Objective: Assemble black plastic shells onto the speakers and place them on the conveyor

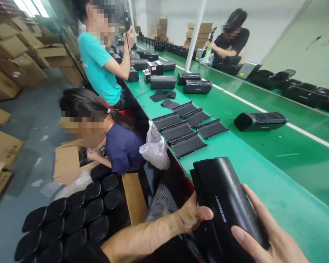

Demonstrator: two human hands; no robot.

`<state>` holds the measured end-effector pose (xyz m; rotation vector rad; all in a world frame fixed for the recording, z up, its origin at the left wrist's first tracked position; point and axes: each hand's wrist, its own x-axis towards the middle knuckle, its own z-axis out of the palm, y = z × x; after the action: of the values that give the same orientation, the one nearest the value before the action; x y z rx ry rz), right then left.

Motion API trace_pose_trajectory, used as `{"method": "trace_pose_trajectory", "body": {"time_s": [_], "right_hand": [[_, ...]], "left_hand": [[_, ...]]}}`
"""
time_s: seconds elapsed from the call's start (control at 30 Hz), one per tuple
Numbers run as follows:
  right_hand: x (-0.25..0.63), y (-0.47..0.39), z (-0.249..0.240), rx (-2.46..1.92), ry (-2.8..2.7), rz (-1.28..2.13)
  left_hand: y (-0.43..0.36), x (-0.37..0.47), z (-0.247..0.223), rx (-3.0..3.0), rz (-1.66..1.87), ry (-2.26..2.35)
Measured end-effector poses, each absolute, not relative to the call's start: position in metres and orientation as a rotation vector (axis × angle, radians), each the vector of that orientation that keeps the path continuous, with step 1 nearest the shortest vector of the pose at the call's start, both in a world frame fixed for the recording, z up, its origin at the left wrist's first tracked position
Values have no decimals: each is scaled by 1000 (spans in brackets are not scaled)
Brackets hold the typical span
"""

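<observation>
A black speaker housing [227, 197] with pale MERKURY lettering is held tilted in front of me, at the near edge of the bench. My left hand [194, 213] grips its left side, thumb on the face and the other fingers hidden behind. On the opposite side, my right hand [268, 233] clasps the lower end between thumb and fingers. A flat dark flap sticks out along the housing's upper left edge. Beyond it on the bench lie several curved black panels [189, 144], laid out in rows.
Assembled speakers [260, 121] stand along the green bench [263, 171]. At lower left, a carton [135, 197] holds rows of black rounded parts [94, 210]. A plastic bag [155, 146] hangs at the bench edge. Co-workers [126, 146] sit to the left and across.
</observation>
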<state>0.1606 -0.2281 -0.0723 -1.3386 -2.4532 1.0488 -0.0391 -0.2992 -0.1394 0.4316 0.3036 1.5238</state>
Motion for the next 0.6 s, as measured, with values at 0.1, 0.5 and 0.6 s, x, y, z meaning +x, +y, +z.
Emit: {"method": "trace_pose_trajectory", "body": {"time_s": [0.1, 0.5, 0.6], "right_hand": [[160, -227, -75, -1361, -2455, 1090], [158, -225, -86, -1444, -2460, 1154], [156, -227, -88, -1460, -2469, 1114]], "left_hand": [[-300, -41, -140, 435, 1512, 302], [-302, -46, -150, 503, 1482, 376], [-302, -50, -143, 543, 1450, 365]]}}
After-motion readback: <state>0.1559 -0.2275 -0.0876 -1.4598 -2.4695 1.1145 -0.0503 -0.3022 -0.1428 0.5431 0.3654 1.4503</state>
